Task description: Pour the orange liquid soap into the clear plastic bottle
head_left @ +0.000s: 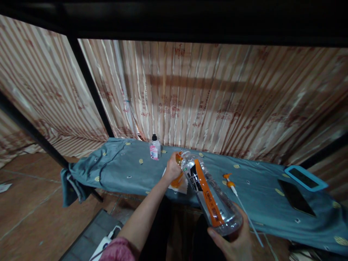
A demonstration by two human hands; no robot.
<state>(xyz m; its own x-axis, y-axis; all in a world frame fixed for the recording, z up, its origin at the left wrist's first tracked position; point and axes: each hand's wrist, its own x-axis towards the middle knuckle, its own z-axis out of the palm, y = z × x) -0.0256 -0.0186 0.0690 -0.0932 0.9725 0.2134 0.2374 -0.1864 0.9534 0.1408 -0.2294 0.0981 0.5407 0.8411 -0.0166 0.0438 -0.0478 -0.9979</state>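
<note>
Clear glossy plastic bottle (210, 195) with an orange label; matt teal cloth (122, 170) covers the counter; behind it, a shiny striped fabric curtain (217, 98).

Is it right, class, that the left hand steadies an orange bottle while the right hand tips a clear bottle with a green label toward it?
Not quite: in the head view the clear bottle has an orange label, not green. The rest stands: left hand on the orange bottle, right hand tipping.

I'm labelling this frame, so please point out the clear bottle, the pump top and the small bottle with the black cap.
clear bottle (209, 192): head view, on its orange label.
pump top (231, 183): head view, on its orange collar.
small bottle (154, 149): head view, on its body.
</note>
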